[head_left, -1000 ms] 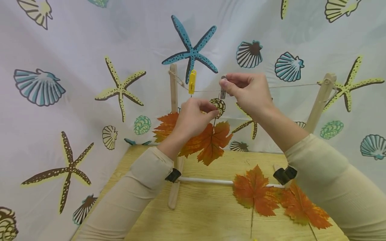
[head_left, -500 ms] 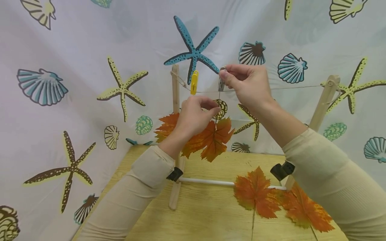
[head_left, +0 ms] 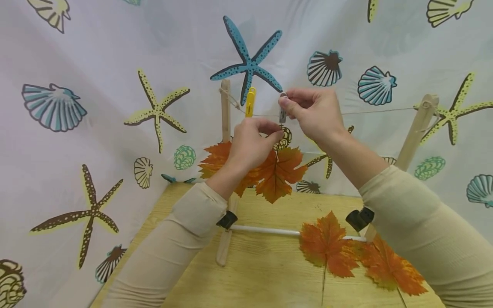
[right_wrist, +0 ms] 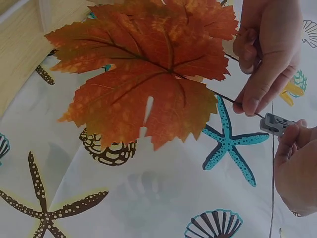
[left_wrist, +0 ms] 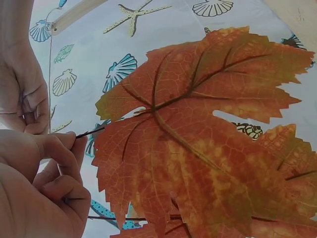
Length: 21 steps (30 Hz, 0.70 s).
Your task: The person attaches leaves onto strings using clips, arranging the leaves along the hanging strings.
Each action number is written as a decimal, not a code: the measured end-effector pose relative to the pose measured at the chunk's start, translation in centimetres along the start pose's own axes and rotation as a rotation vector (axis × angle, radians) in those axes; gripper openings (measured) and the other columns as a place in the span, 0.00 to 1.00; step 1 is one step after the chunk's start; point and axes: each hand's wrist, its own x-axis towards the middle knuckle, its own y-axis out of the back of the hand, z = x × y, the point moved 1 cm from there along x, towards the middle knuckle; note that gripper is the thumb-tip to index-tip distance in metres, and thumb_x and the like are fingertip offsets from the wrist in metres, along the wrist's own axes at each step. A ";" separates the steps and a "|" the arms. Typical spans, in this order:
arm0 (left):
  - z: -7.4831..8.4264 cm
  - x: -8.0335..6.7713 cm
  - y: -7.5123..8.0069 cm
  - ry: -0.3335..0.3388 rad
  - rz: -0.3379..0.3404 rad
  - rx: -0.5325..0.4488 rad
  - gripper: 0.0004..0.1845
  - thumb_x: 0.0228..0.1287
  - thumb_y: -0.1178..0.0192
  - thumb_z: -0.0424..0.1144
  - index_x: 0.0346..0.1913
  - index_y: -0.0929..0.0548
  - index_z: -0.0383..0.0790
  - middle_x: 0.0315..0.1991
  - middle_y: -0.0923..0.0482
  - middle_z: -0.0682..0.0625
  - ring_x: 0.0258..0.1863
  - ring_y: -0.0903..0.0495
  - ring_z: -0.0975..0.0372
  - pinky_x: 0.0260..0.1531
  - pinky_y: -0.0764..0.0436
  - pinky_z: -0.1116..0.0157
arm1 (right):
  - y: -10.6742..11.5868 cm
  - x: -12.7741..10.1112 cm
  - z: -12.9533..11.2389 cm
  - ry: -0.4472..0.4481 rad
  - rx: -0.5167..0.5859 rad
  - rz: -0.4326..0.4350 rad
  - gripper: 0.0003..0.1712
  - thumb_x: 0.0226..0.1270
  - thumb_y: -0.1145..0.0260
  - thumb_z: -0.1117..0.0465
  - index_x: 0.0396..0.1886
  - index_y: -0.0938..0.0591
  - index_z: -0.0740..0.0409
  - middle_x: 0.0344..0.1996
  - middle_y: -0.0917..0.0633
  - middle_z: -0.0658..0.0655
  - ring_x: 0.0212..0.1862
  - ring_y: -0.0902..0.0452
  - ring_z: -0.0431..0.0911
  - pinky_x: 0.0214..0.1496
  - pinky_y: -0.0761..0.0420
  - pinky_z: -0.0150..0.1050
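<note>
My left hand (head_left: 276, 134) pinches the thin stem of an orange maple leaf (head_left: 280, 173), which hangs below the fingers. In the left wrist view the leaf (left_wrist: 198, 148) fills the frame and the stem (left_wrist: 90, 133) runs into the left hand (left_wrist: 69, 144). My right hand (head_left: 286, 102) pinches a grey clothespin (head_left: 283, 113) on the string (head_left: 377, 111), just above the stem tip. The right wrist view shows the grey clothespin (right_wrist: 277, 124) at my right hand (right_wrist: 290, 136), with the leaf (right_wrist: 148, 84) beside it. A yellow clothespin (head_left: 250, 102) sits on the string to the left.
The string runs between two wooden posts (head_left: 225, 111) (head_left: 417, 128) joined by a white rod (head_left: 265, 231) on a wooden table (head_left: 262, 278). Two more orange leaves (head_left: 327, 246) (head_left: 389, 267) lie on the table at the right. Another leaf (head_left: 215, 159) shows behind my left wrist. A seashell-print cloth (head_left: 96, 85) hangs behind.
My left hand has lifted the leaf up and slightly right, bringing the stem tip close under the grey clothespin. My right hand stays at the clothespin on the string.
</note>
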 end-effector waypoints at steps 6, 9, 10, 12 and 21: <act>0.2 0.1 0.1 -0.005 0.017 -0.017 0.10 0.68 0.35 0.42 0.45 0.10 0.41 0.43 0.11 0.49 0.46 0.17 0.59 0.52 0.19 0.59 | -0.1 -0.1 -0.1 0.001 0.007 -0.014 0.18 0.67 0.30 0.56 0.52 0.13 0.59 0.39 0.10 0.56 0.33 0.15 0.41 0.48 0.17 0.34; 0.1 0.1 0.0 -0.007 0.020 -0.017 0.10 0.68 0.35 0.41 0.45 0.10 0.41 0.43 0.11 0.49 0.47 0.17 0.59 0.53 0.20 0.59 | -0.1 -0.1 -0.2 -0.015 0.024 -0.041 0.19 0.67 0.30 0.57 0.54 0.15 0.61 0.42 0.12 0.59 0.33 0.14 0.41 0.45 0.15 0.33; 0.0 0.1 0.0 -0.007 0.021 -0.018 0.09 0.68 0.35 0.41 0.45 0.10 0.41 0.42 0.11 0.49 0.47 0.17 0.59 0.53 0.20 0.59 | 0.0 -0.1 -0.2 -0.022 0.026 -0.052 0.20 0.67 0.30 0.57 0.55 0.15 0.61 0.43 0.12 0.59 0.32 0.13 0.42 0.43 0.15 0.33; -0.1 0.1 0.0 -0.006 0.020 -0.018 0.09 0.67 0.34 0.40 0.44 0.10 0.41 0.42 0.11 0.49 0.47 0.17 0.58 0.53 0.20 0.58 | 0.0 -0.1 -0.2 -0.044 0.021 -0.076 0.21 0.67 0.30 0.56 0.55 0.16 0.61 0.46 0.13 0.59 0.31 0.13 0.43 0.41 0.15 0.32; -0.4 -0.3 -0.2 -0.012 0.011 0.026 0.09 0.67 0.34 0.41 0.42 0.09 0.40 0.40 0.10 0.49 0.46 0.17 0.58 0.50 0.18 0.58 | 0.8 -0.4 0.5 -0.105 -0.007 -0.141 0.24 0.66 0.29 0.50 0.55 0.17 0.61 0.51 0.14 0.59 0.31 0.12 0.45 0.42 0.14 0.34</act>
